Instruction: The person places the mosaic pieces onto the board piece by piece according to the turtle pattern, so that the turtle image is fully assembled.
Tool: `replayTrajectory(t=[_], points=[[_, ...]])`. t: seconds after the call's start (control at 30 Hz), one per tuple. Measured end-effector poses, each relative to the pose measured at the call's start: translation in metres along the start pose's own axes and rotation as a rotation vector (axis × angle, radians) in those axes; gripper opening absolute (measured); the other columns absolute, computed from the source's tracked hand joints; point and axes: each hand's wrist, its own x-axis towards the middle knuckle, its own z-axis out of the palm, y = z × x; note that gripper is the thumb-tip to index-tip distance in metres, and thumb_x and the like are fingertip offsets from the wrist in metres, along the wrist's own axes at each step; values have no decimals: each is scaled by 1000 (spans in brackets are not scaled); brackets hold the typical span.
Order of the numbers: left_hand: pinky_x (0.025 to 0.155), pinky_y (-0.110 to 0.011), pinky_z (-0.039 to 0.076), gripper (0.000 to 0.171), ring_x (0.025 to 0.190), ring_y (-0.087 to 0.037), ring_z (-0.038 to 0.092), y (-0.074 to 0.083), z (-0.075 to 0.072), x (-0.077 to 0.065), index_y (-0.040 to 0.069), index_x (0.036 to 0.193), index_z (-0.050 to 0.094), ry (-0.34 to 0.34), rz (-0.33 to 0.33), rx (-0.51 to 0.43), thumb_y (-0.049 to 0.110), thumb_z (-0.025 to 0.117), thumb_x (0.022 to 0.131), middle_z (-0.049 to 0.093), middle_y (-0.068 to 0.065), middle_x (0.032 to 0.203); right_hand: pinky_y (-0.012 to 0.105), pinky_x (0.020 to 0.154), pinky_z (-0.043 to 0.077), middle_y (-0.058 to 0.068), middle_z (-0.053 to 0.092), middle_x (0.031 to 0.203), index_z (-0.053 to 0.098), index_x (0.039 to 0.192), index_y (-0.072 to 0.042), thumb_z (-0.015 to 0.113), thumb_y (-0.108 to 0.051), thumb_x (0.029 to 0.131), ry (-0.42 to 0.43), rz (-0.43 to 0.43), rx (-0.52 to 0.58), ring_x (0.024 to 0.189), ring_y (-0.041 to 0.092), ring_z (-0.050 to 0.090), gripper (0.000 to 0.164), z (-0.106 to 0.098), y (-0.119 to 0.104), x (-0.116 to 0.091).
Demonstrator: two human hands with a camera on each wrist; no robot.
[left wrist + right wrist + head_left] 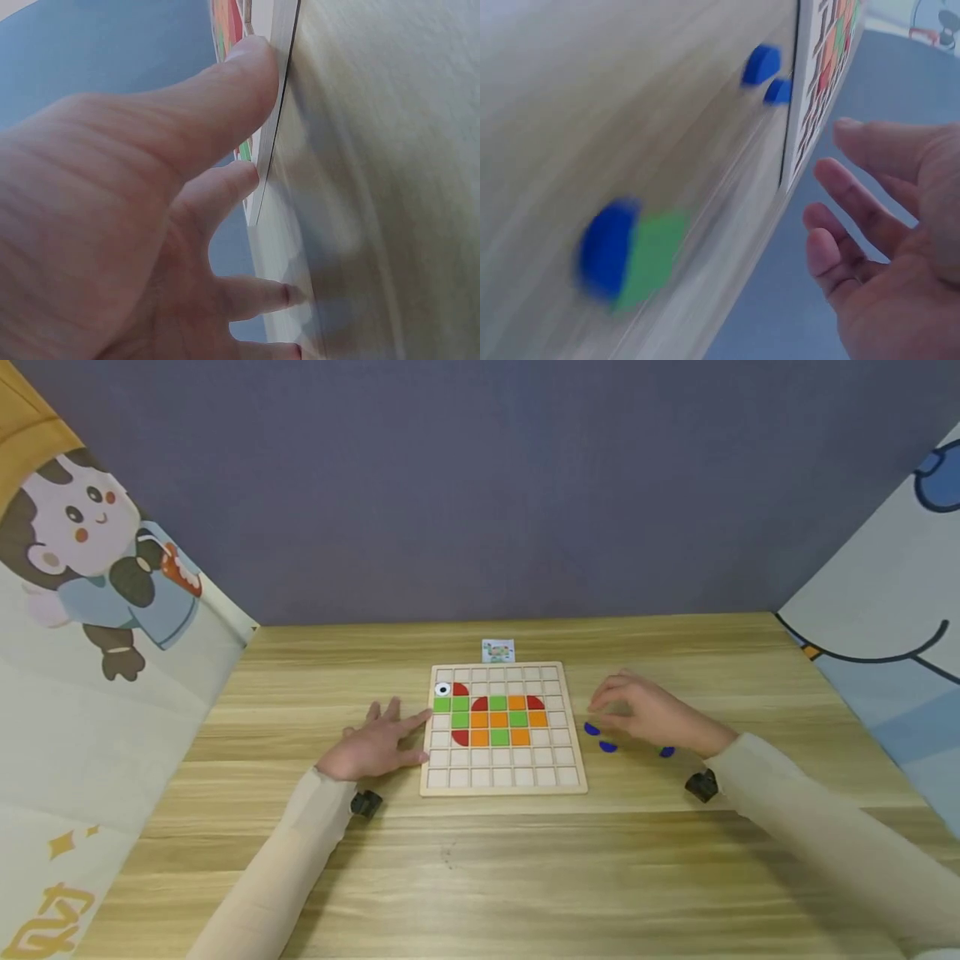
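Note:
A wooden grid board lies on the table, bearing green, orange and red tiles and a round eye tile. Spread fingers of my left hand touch the board's left edge; the left wrist view shows the thumb against it. To the board's right, my right hand hovers over the table with loosely bent fingers and nothing between them. Near it lie blue half-round pieces. A green piece beside one blue piece shows in the right wrist view; the head view hides it.
Behind the board's far edge lies a small picture card. The wooden table reaches a dark wall panel at the back. Cartoon-printed walls stand on both sides.

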Motion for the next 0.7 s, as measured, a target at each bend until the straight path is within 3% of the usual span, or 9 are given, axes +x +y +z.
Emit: replayTrajectory(t=[0.37,0.53,0.7], points=[[88,-80,14,74,135,-51,-3,0,0,1,34,151,19,-4,-1,-6,56,53,89,-5,-22,154,46,84,46,-3,62,106,73,101,-12,78,-1,74,-57,80,-46,100,24,53,29,-14,36,-55],[88,-80,13,73,135,-51,-3,-1,1,1,34,151,19,1,4,-6,55,53,90,-5,-22,154,45,83,48,1,64,107,72,104,-8,73,7,76,-47,19,-24,99,25,54,32,-13,42,-66],[88,-80,13,73,135,-51,-3,-1,1,0,34,151,19,4,6,-15,55,53,90,-4,-22,154,36,75,52,8,62,107,70,107,0,69,12,78,9,-60,-31,96,26,56,31,-7,45,-68]])
